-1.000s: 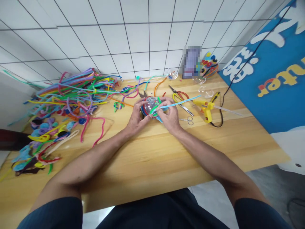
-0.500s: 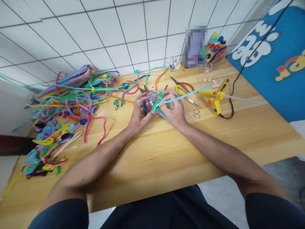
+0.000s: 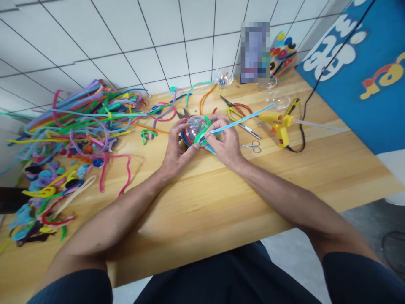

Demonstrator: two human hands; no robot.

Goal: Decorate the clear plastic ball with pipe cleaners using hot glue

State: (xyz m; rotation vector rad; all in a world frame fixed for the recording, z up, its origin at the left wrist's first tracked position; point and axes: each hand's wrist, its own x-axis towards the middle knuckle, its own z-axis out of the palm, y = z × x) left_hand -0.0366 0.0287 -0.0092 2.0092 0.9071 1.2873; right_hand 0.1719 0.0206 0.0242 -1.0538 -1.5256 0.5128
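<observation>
Between my hands is a clear plastic ball [image 3: 193, 127] with red, blue and green pipe cleaner bands around it. My left hand [image 3: 176, 148] is closed around its left side, thumb at the lower front. My right hand [image 3: 225, 143] pinches a light blue pipe cleaner [image 3: 245, 120] against the ball's right side; its free end sticks out to the upper right. Beside the pinching fingers a green pipe cleaner [image 3: 199, 136] curves over the ball. The fingertips partly hide where the blue piece meets the ball. Dark pointed blade tips [image 3: 182, 113] show just behind the ball.
A pile of colourful pipe cleaners [image 3: 85, 114] spreads over the table's left. To the right lie red-and-yellow-handled scissors [image 3: 238, 110], small metal scissors [image 3: 255, 146] and a yellow glue gun [image 3: 280, 124] with a black cord. Clear plastic half-shells [image 3: 278, 100] and a decorated ball [image 3: 282, 59] stand near the wall.
The whole view has shifted, so the scene sits slightly more to the left. Both hands keep nearly the same grip on the ball and the light blue pipe cleaner.
</observation>
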